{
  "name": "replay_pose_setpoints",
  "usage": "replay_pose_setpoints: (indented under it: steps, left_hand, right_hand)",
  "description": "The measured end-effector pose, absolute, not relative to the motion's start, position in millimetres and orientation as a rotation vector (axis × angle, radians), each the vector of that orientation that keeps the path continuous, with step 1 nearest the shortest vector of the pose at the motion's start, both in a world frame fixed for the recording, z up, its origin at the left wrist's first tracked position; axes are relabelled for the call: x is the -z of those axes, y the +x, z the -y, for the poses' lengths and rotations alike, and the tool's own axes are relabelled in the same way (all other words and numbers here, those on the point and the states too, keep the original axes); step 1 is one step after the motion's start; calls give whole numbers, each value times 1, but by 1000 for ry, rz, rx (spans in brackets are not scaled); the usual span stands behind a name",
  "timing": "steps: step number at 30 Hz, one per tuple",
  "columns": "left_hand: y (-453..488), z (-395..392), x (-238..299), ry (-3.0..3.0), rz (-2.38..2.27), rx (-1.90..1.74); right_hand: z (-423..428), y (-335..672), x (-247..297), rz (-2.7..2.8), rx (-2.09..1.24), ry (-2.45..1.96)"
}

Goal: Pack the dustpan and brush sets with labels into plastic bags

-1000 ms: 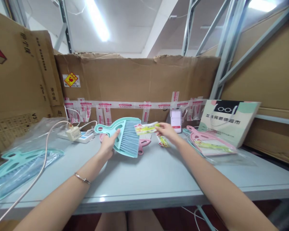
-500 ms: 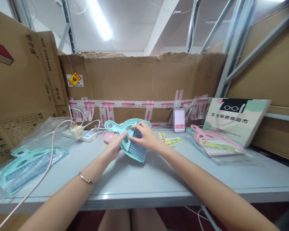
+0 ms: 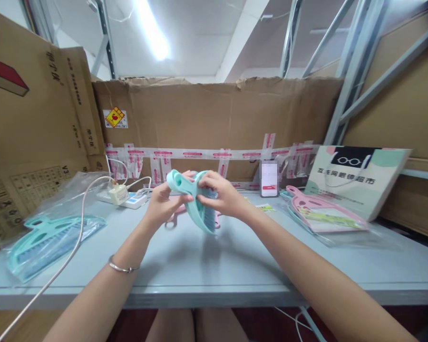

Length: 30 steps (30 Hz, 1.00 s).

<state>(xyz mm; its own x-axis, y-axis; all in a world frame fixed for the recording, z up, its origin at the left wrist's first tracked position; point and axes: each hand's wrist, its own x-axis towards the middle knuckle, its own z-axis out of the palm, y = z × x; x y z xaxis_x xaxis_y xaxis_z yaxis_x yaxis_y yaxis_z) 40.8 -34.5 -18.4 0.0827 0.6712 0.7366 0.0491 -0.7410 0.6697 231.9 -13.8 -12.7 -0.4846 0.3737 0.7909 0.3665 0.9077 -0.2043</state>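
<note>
Above the middle of the table I hold a turquoise dustpan (image 3: 191,214) tilted nearly edge-on, with a blue-bristled brush (image 3: 210,216) nested against it. My left hand (image 3: 167,202) is closed around the handle end, thumb across the front. Fingers of my right hand (image 3: 224,194) are bent onto the brush's turquoise back, at its upper right; their exact grip is partly hidden. Behind them on the table lies a pink piece (image 3: 170,222), mostly covered by my hands and the dustpan.
Left, a bagged turquoise dustpan set (image 3: 53,242) lies under a white cable (image 3: 79,232) near a power strip (image 3: 133,201). Right, a bagged pink dustpan (image 3: 328,211) lies before a printed bag (image 3: 355,180). A phone (image 3: 269,178) leans against the cardboard wall (image 3: 199,118).
The dustpan and brush have turned from facing me broadly to nearly edge-on. My left hand has rotated with the handle, and more of the pink piece shows beneath.
</note>
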Motion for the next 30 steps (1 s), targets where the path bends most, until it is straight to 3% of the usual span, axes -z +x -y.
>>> replay_pose_setpoints:
  steps: [4, 6, 9, 13, 19, 25, 30]
  left_hand:
    - [17, 24, 12, 1706, -831, -2193]
    - [7, 16, 14, 1738, -953, -2254]
    - [1, 1, 24, 2043, -1216, -2044]
    - [5, -17, 45, 2430, -1575, -1402]
    - [3, -23, 61, 2468, -1706, -814]
    - [4, -20, 65, 2468, -1794, -778]
    - [6, -26, 67, 2543, -1690, -1032]
  right_hand:
    - [-8, 259, 7, 1956, 267, -674]
    - [-26, 271, 12, 2059, 354, -718]
    - [-52, 281, 30, 2375, 437, -828]
    - [-70, 281, 62, 2647, 474, -1054]
    - [-73, 282, 87, 2609, 80, -1153]
    - [-62, 327, 78, 2239, -160, -1269]
    - [-24, 420, 78, 1780, 17, -1600]
